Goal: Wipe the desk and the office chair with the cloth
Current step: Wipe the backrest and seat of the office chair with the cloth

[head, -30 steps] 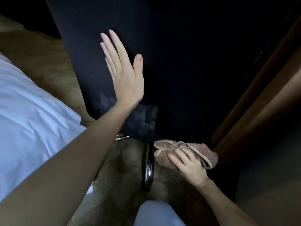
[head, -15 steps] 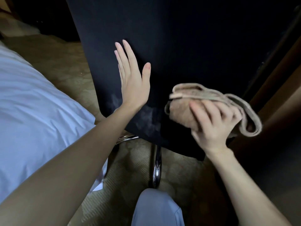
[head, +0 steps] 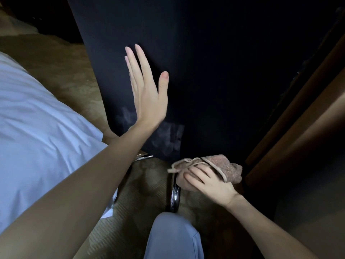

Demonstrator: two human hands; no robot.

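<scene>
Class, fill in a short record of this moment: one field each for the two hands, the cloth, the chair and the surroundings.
left hand: open, flat against the chair back
right hand: grips the cloth, low by the chair back's bottom edge
cloth: pinkish, bunched
chair back: black, pale smudges near its bottom
surroundings: chrome chair leg, white bedding at left, patterned carpet
</scene>
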